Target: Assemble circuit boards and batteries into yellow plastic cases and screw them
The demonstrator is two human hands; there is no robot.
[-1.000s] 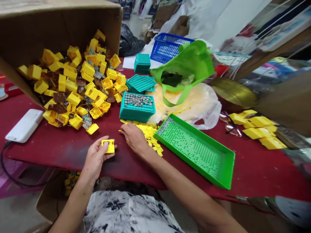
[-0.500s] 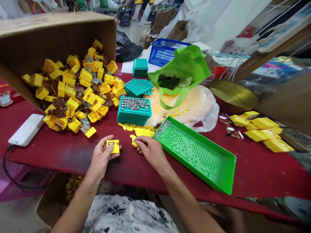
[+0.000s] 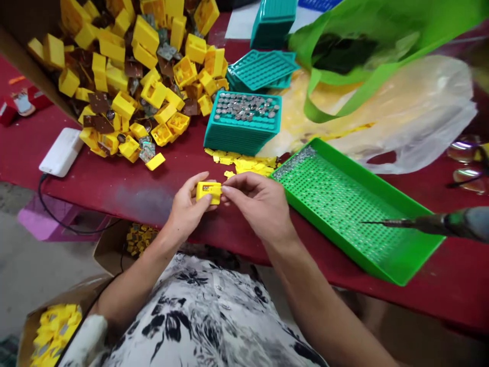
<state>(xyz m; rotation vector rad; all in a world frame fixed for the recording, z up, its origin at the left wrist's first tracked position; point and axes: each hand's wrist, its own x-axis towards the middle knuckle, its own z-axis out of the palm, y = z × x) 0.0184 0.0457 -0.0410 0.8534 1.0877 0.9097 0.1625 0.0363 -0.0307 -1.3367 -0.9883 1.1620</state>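
Note:
A small yellow plastic case (image 3: 204, 198) is gripped between the thumb and fingers of my left hand (image 3: 187, 206). Its opening faces up, with a bit of metal showing inside. My right hand (image 3: 263, 204) is closed in a pinch at the case's right end, on a small flat yellow cover piece (image 3: 217, 188) lying across part of the opening. My fingertips hide some of that piece. Just beyond my hands is a pile of flat yellow cover pieces (image 3: 254, 165), in front of a stack of teal trays (image 3: 240, 135) topped with button cells (image 3: 244, 104).
A green perforated tray (image 3: 359, 255) with small metal parts lies right, and a screwdriver (image 3: 451, 223) reaches over it. Yellow cases (image 3: 147, 92) spill from a cardboard box at left, near a white power bank (image 3: 63, 153). A green bag (image 3: 412, 41) and plastic bag (image 3: 431, 117) lie behind.
My right hand has come away from the pile of flat pieces to the case in my left hand. A yellow piece now covers part of its opening. The view has tilted down and closer.

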